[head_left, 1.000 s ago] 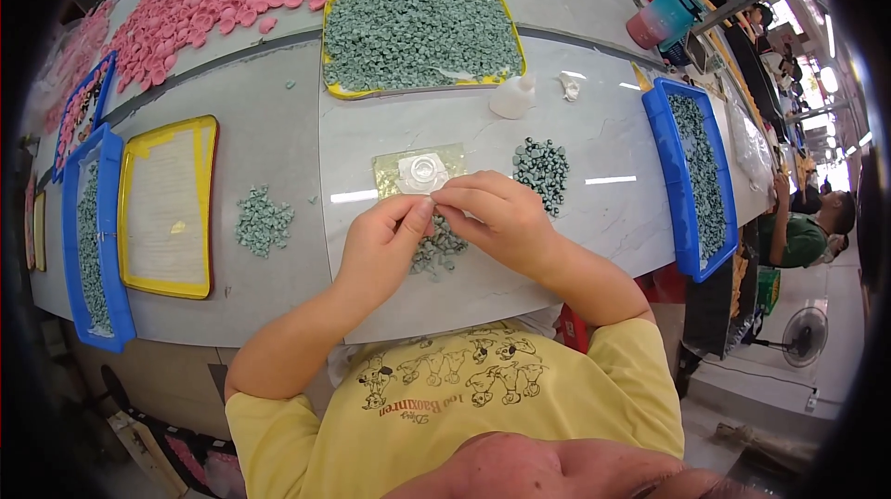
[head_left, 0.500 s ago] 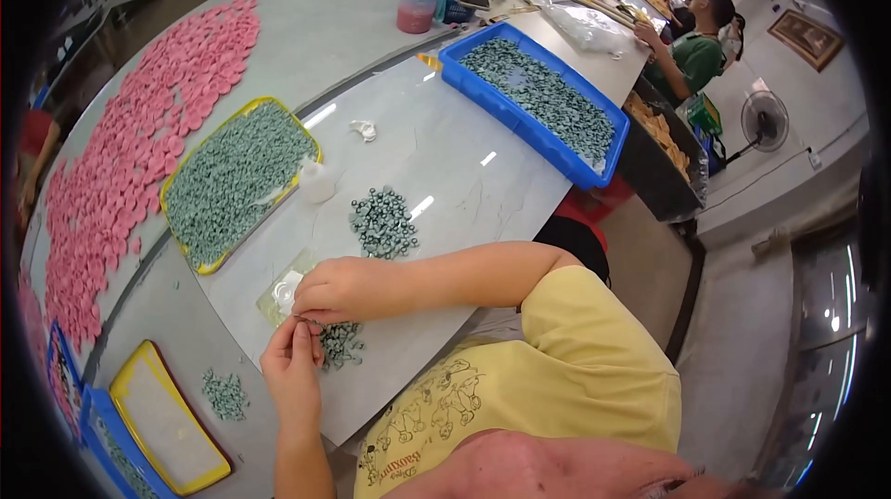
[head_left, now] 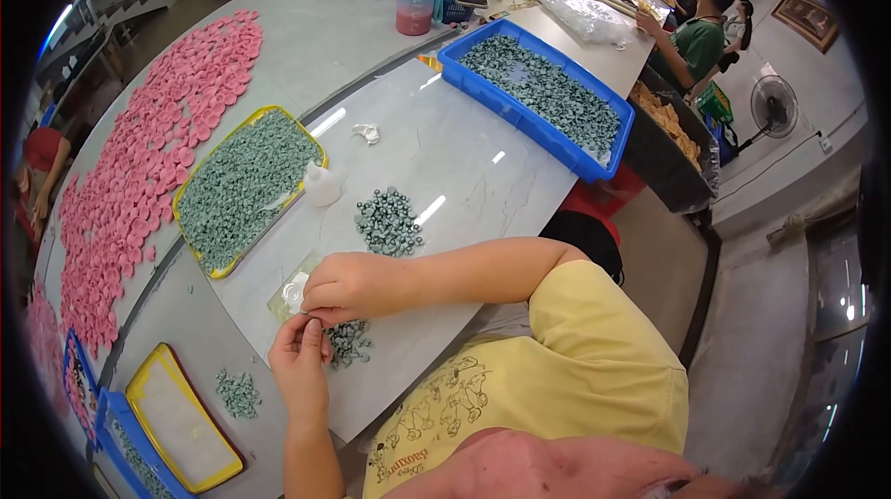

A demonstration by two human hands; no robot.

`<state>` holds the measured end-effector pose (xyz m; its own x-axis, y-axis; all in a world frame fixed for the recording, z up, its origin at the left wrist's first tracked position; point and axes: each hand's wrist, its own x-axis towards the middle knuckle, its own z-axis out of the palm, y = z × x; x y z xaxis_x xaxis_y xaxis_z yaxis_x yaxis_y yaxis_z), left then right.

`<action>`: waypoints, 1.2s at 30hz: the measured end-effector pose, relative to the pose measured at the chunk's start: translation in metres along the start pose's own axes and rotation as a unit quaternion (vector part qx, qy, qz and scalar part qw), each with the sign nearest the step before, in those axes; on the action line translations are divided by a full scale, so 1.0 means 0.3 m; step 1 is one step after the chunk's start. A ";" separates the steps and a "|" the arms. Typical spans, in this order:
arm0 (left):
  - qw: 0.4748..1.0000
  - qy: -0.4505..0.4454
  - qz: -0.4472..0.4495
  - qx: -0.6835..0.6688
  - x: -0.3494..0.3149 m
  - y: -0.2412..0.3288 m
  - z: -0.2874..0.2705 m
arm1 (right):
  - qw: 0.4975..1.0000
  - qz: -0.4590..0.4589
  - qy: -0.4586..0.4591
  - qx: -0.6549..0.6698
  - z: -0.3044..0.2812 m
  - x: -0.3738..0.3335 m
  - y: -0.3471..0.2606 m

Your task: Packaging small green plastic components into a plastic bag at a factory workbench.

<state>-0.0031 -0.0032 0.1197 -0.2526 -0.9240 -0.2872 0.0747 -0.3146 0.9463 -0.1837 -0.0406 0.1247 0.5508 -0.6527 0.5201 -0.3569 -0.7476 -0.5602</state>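
My left hand (head_left: 302,358) and my right hand (head_left: 355,285) meet fingertip to fingertip above the near part of the table. Both are closed in a pinch; whatever sits between the fingers is too small and covered to name. Just beyond them lies a clear yellowish square sheet (head_left: 277,307) bearing a white paste-like patch (head_left: 292,293), partly behind my right hand. Under my fingers is a heap of small green pieces (head_left: 350,343). Beyond my right forearm rests a second heap of shiny dark-green beads (head_left: 388,220). A small white bottle (head_left: 321,185) stands farther away.
A yellow-rimmed tray (head_left: 221,272) full of green pieces is at left, a blue tray (head_left: 520,142) at right. Pink discs (head_left: 153,160) cover the far left. A yellow-edged tray (head_left: 176,415) and loose pieces (head_left: 238,393) lie near left. A co-worker (head_left: 696,39) stands beyond.
The whole view has shifted slightly. My hands stay pinched together over the same spot, with only a small movement of the fingers.
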 end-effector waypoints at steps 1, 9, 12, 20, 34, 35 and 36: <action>0.999 0.001 -0.012 -0.034 0.001 0.007 0.001 | 1.000 -0.015 0.010 -0.005 -0.006 0.001 0.000; 0.988 0.045 -0.006 -0.148 0.033 0.008 -0.035 | 0.997 -0.062 0.035 -0.038 0.002 0.012 0.064; 0.983 0.066 0.013 -0.171 0.061 0.006 -0.059 | 0.995 -0.064 0.046 -0.054 0.023 0.028 0.093; 0.978 0.073 0.019 -0.195 0.090 -0.010 -0.099 | 0.995 -0.062 0.049 -0.059 0.051 0.040 0.108; 0.956 0.107 -0.021 -0.271 0.129 -0.024 -0.319 | 0.986 -0.115 0.032 -0.117 0.220 0.189 0.176; 0.956 0.100 -0.007 -0.277 0.135 -0.044 -0.336 | 0.984 -0.112 0.027 -0.132 0.242 0.194 0.178; 0.955 0.091 0.008 -0.281 0.135 -0.063 -0.356 | 0.982 -0.109 0.023 -0.150 0.268 0.198 0.182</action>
<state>0.0884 -0.0578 0.0745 -0.0791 -0.9360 -0.3431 0.5968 -0.3201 0.7357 -0.1097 -0.1103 0.0730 0.6072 -0.4729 0.6386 -0.4440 -0.8684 -0.2208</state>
